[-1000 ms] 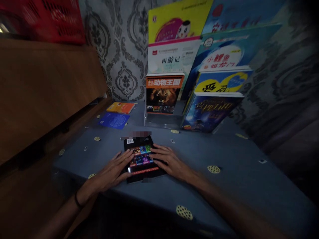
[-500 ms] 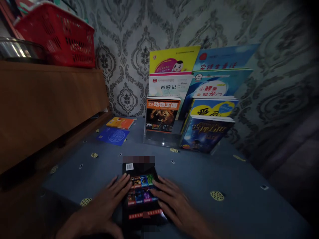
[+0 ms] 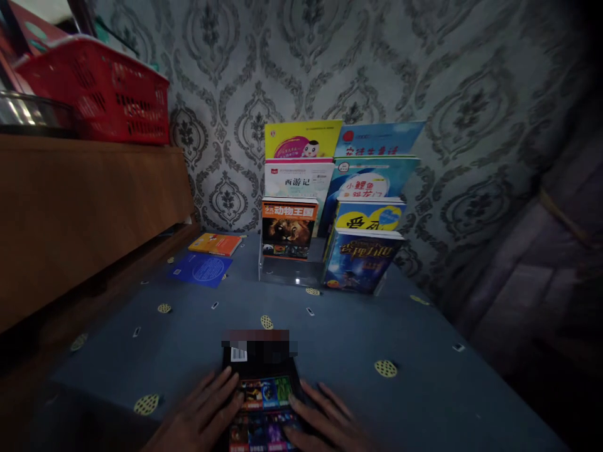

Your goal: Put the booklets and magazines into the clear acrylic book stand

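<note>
A black book (image 3: 264, 361) lies flat on the cloth-covered table, close to me. Rows of small colourful pictures and a white barcode show on its cover; its lower part runs out of view. My left hand (image 3: 202, 408) rests along its left edge, fingers stretched out over the cover. On the opposite edge lies my right hand (image 3: 325, 417), fingers spread and touching the cover. Beyond the book, a clear stand (image 3: 282, 273) holds several upright books in two columns, among them a lion-cover book (image 3: 289, 229) at left and a dark blue book (image 3: 360, 263) at right.
An orange book (image 3: 217, 244) and a blue book (image 3: 202, 269) lie at the table's back left. A wooden cabinet (image 3: 94, 207) borders the left side, with a red basket (image 3: 108, 91) and a metal bowl (image 3: 35, 113) on top. Patterned wallpaper (image 3: 226, 125) rises behind.
The black book has slid toward me with both hands on it, uncovering a yellow print on the cloth. The view has shifted a little. The stand and its books stay put.
</note>
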The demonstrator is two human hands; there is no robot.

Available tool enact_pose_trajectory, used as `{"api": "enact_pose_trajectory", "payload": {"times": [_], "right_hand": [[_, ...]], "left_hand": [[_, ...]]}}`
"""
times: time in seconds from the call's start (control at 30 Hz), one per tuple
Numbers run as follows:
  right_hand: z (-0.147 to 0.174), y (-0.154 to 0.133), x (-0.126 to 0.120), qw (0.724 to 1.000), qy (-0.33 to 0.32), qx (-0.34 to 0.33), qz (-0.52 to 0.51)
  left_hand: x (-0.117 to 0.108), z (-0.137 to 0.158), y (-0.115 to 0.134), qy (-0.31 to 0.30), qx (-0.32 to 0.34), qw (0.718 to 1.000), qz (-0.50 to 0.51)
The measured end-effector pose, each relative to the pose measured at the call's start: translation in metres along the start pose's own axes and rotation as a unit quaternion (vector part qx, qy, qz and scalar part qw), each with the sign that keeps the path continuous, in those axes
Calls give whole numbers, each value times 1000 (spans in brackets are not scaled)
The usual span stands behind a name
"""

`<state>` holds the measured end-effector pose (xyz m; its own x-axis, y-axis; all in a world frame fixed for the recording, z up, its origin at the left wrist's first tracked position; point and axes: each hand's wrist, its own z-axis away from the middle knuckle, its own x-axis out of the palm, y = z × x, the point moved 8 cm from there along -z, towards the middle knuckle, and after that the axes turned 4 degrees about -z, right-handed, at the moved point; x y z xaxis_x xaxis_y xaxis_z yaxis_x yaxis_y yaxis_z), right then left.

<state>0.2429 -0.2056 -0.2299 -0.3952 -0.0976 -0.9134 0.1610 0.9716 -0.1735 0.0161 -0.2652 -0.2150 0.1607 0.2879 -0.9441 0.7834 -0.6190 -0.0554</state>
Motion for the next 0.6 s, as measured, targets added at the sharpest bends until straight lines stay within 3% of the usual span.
{"api": "enact_pose_trajectory", "payload": {"times": [0.13, 0.23, 0.3, 0.47, 0.6], "right_hand": [[-2, 1, -8, 998, -21, 16, -48], [-8, 7, -12, 994, -33, 49, -91], [-14, 12, -20, 989, -5, 79, -128], [-32, 20, -55, 951, 89, 133, -266], [-58, 32, -69, 899, 80, 214, -374]], "left_hand": [[-27, -10, -8, 84, 23, 996, 37], [-37, -22, -18, 67, -3, 989, 132], [-45, -32, -25, 72, -44, 973, 214], [-40, -61, -50, 112, -173, 887, 412], [-11, -78, -79, 165, -261, 794, 524]]}}
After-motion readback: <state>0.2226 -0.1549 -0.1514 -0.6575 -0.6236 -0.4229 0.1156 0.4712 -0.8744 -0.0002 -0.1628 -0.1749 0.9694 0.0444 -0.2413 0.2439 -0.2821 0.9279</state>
